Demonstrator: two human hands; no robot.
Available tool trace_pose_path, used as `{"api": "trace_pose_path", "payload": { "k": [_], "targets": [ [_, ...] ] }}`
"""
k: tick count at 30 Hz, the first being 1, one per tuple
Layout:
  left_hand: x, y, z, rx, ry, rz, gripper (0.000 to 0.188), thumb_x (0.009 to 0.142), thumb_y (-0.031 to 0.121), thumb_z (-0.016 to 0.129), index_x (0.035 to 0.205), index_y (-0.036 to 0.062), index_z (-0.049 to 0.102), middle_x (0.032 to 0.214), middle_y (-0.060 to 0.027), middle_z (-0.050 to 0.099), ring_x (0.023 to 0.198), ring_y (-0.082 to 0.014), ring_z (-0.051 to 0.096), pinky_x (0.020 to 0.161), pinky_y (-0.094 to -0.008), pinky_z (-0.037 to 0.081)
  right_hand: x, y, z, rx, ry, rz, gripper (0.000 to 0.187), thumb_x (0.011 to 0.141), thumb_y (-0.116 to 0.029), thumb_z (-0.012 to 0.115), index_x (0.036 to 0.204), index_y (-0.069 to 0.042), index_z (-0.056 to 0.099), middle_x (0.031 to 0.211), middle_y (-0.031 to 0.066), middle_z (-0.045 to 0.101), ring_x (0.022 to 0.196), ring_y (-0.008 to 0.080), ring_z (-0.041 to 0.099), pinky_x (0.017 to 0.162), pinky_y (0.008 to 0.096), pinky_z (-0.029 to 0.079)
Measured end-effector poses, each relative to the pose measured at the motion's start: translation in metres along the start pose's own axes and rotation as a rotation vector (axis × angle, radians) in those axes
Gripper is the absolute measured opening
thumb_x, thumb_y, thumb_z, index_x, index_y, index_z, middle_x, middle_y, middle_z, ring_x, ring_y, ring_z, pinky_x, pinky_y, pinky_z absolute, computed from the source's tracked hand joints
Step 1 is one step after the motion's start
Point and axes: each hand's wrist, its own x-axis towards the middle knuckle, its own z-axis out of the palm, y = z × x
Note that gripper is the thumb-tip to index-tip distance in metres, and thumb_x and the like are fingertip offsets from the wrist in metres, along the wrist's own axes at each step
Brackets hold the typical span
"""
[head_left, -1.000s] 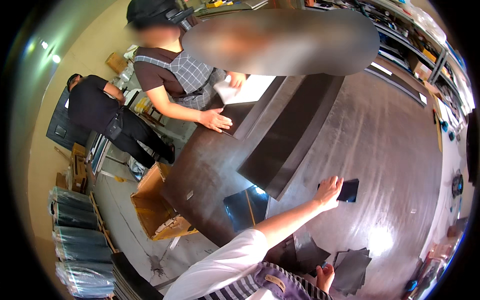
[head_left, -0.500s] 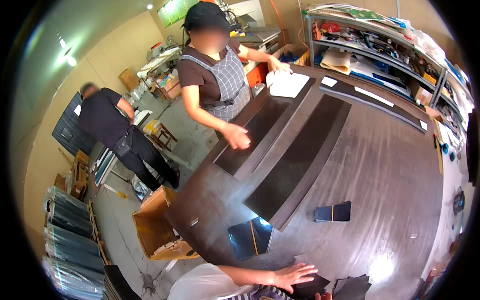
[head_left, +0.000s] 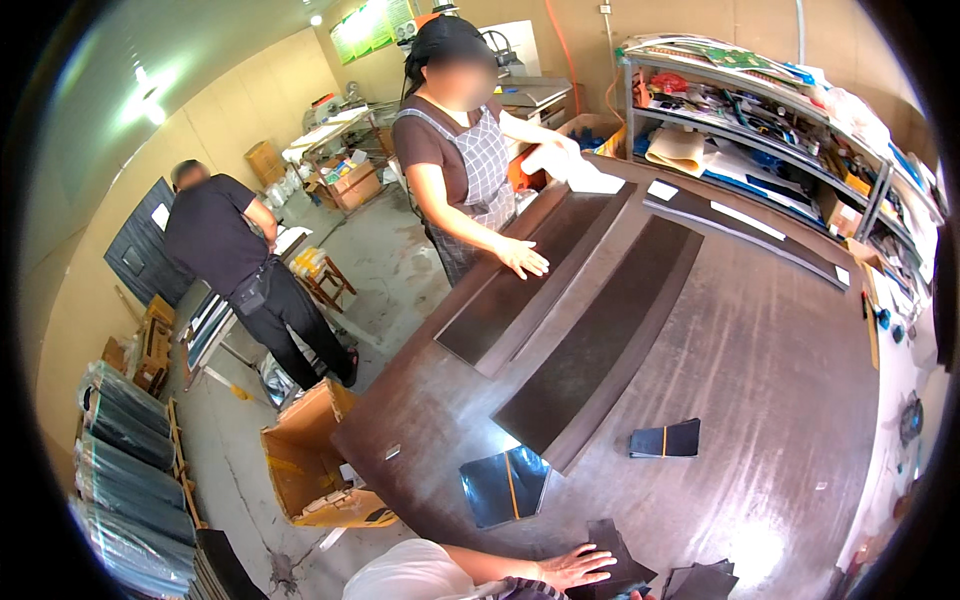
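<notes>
My left hand [head_left: 578, 568] lies with its fingers stretched out at the table's near edge, touching thin black sheets [head_left: 613, 540]. Only a sliver of my right hand [head_left: 638, 596] shows at the lower border, so its grip is hidden. Beside it sits a loose pile of black sheets [head_left: 700, 580]. Farther in are two bundles held by a yellowish band: a larger glossy one [head_left: 485, 490] to the left and a smaller dark one [head_left: 682, 439] to the right.
Long dark strips [head_left: 600, 345] lie across the brown table [head_left: 770, 400]. A co-worker [head_left: 450, 160] across it rests one hand on a strip and holds something white [head_left: 596, 180] in the other. There is a cardboard box [head_left: 300, 450] at left, a loaded shelf [head_left: 740, 120] behind, and another person [head_left: 215, 240] farther off.
My left hand has moved slightly down and left, uncovering more of the black sheets. My right fingers have sunk toward the lower border. The co-worker's hand has come down onto the strip.
</notes>
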Motion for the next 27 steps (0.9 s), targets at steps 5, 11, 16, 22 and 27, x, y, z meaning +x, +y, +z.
{"api": "trace_pose_path", "payload": {
  "k": [5,11,16,22,27],
  "targets": [
    [0.01,0.006,-0.032,-0.053,-0.067,-0.027,0.083,0.07,0.035,0.069,0.138,0.0021,0.035,0.148,-0.02,0.025,0.138,-0.0332,0.025,0.109,-0.0497,0.022,-0.002,-0.017,-0.005,-0.2,-0.213,-0.3,0.027,0.087,-0.014,0.063,0.114,-0.01,0.064,0.08,0.0175,0.062,0.068,0.026,0.057,0.06,0.0347,0.049],
    [0.018,0.002,-0.037,-0.131,0.1,-0.061,0.074,0.065,0.017,0.073,0.131,0.0021,0.044,0.143,-0.019,0.032,0.132,-0.032,0.032,0.102,-0.0469,0.03,0.008,-0.053,0.021,-0.069,-0.193,-0.075,0.027,0.086,-0.012,0.064,0.11,0.001,0.063,0.089,0.0164,0.066,0.073,0.0236,0.059,0.064,0.0354,0.05],
    [0.025,-0.01,-0.034,-0.026,0.167,-0.097,0.066,0.067,0.013,0.069,0.129,0.0018,0.047,0.137,-0.0182,0.037,0.125,-0.031,0.04,0.097,-0.0437,0.035,0.025,-0.064,0.033,0.239,-0.165,0.057,0.035,0.083,-0.003,0.064,0.115,0.008,0.058,0.103,0.0138,0.065,0.087,0.0211,0.06,0.078,0.0328,0.05],
    [0.029,-0.01,-0.054,0.037,0.237,-0.213,0.071,0.069,0.017,0.071,0.133,0.0034,0.044,0.138,-0.0168,0.036,0.127,-0.0311,0.04,0.1,-0.0454,0.036,0.02,-0.081,0.033,0.372,-0.113,0.105,0.033,0.083,-0.003,0.064,0.115,0.006,0.06,0.104,0.0119,0.063,0.089,0.0217,0.06,0.077,0.0326,0.05],
    [0.028,0.01,-0.07,0.004,0.315,-0.501,0.082,0.07,0.026,0.077,0.138,0.0036,0.037,0.141,-0.0188,0.032,0.128,-0.0373,0.038,0.105,-0.046,0.035,0.025,-0.063,0.035,0.579,-0.138,0.081,0.033,0.079,-0.001,0.064,0.112,0.001,0.058,0.098,0.0093,0.064,0.086,0.0198,0.061,0.074,0.0334,0.052]
  ]
}}
